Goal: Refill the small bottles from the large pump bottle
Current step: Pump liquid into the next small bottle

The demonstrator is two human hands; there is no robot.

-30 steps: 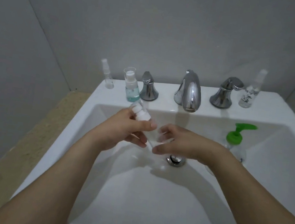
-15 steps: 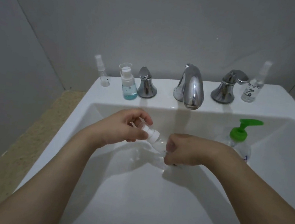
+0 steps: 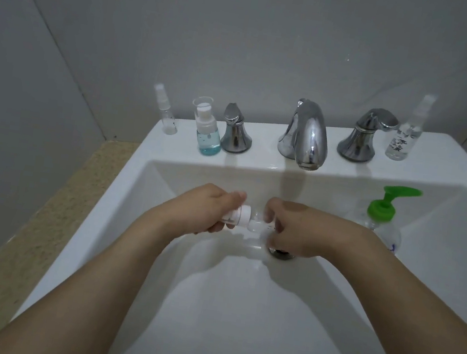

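Note:
Over the middle of the white sink basin [image 3: 207, 308], my left hand [image 3: 207, 207] grips the white spray cap [image 3: 240, 215] of a small clear bottle [image 3: 258, 225], which lies sideways. My right hand [image 3: 293, 230] grips that bottle's body; most of it is hidden under my fingers. The large clear pump bottle [image 3: 384, 228] with a green pump head stands in the basin at the right, just beyond my right wrist. On the back ledge stand a thin clear spray bottle [image 3: 167, 113], a small bottle with blue liquid [image 3: 207, 131] and a clear labelled spray bottle [image 3: 406, 135].
A chrome faucet spout [image 3: 307, 136] and two chrome handles [image 3: 235, 135] [image 3: 364, 135] sit on the ledge behind my hands. The drain [image 3: 281, 252] lies under my right hand. Grey walls close in behind and left; a beige floor [image 3: 22, 237] shows at the left.
The cap in my left hand and the bottle in my right hand have come together end to end, the bottle now lying sideways. The view has shifted slightly.

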